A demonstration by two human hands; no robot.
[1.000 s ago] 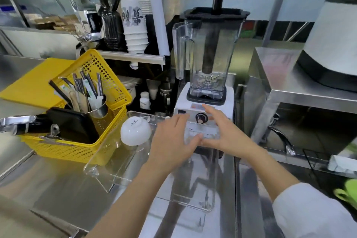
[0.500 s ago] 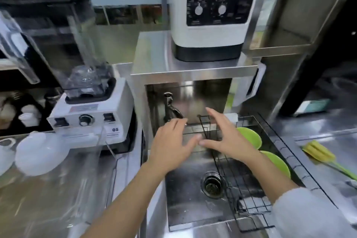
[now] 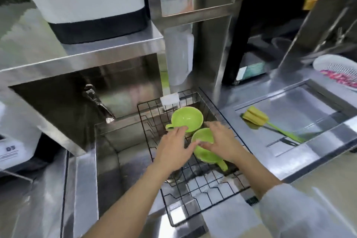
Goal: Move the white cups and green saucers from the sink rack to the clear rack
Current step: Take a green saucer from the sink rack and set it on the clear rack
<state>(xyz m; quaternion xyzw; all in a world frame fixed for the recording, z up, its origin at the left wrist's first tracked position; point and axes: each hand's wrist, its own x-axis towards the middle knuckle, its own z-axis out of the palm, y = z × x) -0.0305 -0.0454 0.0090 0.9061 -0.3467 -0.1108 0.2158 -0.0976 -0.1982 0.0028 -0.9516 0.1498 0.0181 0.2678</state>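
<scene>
Two green saucers with small handles lie in the black wire sink rack [image 3: 202,185], which sits over the steel sink. The far green saucer [image 3: 186,119] rests open side up near the rack's back. The near green saucer [image 3: 204,153] is tilted toward me, handle pointing front right. My left hand [image 3: 173,148] hovers flat, fingers spread, its tips by the far saucer's handle. My right hand [image 3: 222,142] is spread over the near saucer, thumb at its rim, with no closed grip visible. No white cup or clear rack is in view.
A faucet [image 3: 96,100] juts over the sink basin [image 3: 119,152] on the left. A steel shelf above carries a white and black appliance [image 3: 87,2]. A yellow sponge brush [image 3: 255,117] lies on the right drainboard, with a white colander [image 3: 338,71] behind it.
The view has swung right from the clear rack and blender to the sink. Both hands have dropped from mid-air down onto the green saucers in the wire rack.
</scene>
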